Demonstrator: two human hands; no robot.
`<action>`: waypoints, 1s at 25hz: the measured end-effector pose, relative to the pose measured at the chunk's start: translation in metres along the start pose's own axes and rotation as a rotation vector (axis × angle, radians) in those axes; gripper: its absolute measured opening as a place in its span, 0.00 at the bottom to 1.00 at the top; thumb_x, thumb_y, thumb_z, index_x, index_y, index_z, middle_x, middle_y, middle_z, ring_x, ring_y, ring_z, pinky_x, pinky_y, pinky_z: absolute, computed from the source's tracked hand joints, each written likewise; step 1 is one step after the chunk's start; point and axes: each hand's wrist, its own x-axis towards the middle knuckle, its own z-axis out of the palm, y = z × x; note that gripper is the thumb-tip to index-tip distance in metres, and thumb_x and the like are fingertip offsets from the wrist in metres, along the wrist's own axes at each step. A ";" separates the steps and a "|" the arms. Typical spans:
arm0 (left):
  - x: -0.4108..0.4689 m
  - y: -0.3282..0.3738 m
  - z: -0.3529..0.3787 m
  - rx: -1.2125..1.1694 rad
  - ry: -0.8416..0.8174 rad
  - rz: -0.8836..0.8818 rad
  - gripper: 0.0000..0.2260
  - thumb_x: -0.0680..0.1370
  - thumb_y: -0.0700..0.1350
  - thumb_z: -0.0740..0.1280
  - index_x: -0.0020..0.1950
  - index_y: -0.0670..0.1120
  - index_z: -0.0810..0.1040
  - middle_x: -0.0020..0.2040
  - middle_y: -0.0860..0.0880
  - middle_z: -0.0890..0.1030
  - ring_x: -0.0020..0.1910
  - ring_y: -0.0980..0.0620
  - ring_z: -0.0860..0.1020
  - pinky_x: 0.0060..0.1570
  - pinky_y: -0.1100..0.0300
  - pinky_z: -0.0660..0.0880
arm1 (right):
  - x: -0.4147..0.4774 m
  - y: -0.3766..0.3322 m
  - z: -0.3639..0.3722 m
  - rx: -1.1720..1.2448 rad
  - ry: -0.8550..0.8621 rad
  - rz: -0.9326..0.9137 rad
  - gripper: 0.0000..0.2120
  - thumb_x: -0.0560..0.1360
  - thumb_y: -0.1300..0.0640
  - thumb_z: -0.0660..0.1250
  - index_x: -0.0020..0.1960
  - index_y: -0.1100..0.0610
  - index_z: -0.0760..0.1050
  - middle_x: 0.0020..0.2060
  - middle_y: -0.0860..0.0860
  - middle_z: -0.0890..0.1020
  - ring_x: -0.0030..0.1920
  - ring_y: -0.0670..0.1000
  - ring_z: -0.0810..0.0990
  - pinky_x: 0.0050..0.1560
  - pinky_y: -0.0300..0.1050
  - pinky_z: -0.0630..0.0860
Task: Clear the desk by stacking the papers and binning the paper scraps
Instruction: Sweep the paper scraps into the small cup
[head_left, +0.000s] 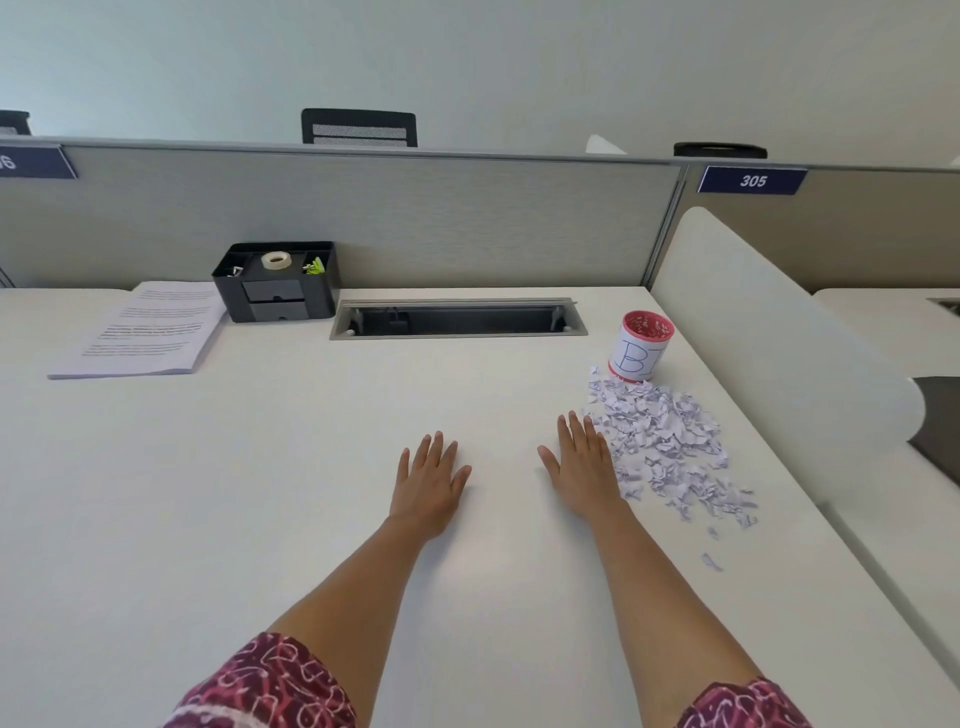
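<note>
A stack of printed papers (150, 330) lies at the far left of the white desk (291, 467). A heap of torn paper scraps (670, 447) spreads over the right side of the desk. Behind the heap stands a small pink bin (643, 345) with a white label, some scraps inside it. My left hand (431, 480) lies flat on the desk's middle, fingers apart, holding nothing. My right hand (582, 465) also lies flat and open, its outer edge touching the left border of the scrap heap.
A black desk organiser (278, 283) with a tape roll stands at the back beside the papers. A recessed cable tray (460, 318) runs along the back edge. A grey partition (415, 218) closes the rear, and a white curved divider (769, 332) bounds the right side.
</note>
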 end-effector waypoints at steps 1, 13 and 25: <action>0.003 0.009 0.002 -0.005 0.000 -0.004 0.24 0.83 0.55 0.44 0.78 0.48 0.49 0.79 0.49 0.44 0.77 0.53 0.41 0.74 0.52 0.38 | 0.003 0.010 -0.002 -0.005 0.005 -0.001 0.29 0.82 0.44 0.45 0.78 0.57 0.44 0.78 0.53 0.45 0.77 0.54 0.42 0.76 0.50 0.40; 0.020 0.160 0.066 -0.052 0.128 -0.094 0.37 0.71 0.61 0.29 0.78 0.50 0.48 0.79 0.50 0.45 0.77 0.52 0.43 0.74 0.53 0.37 | 0.029 0.178 -0.027 0.057 0.150 -0.034 0.37 0.77 0.36 0.36 0.76 0.58 0.56 0.76 0.55 0.58 0.76 0.56 0.53 0.75 0.51 0.51; 0.009 0.191 0.081 0.017 0.174 -0.193 0.37 0.70 0.61 0.27 0.78 0.53 0.46 0.79 0.52 0.44 0.77 0.52 0.42 0.75 0.52 0.39 | 0.035 0.216 -0.008 0.168 0.115 0.046 0.26 0.82 0.47 0.46 0.77 0.56 0.52 0.77 0.53 0.55 0.77 0.54 0.52 0.76 0.51 0.47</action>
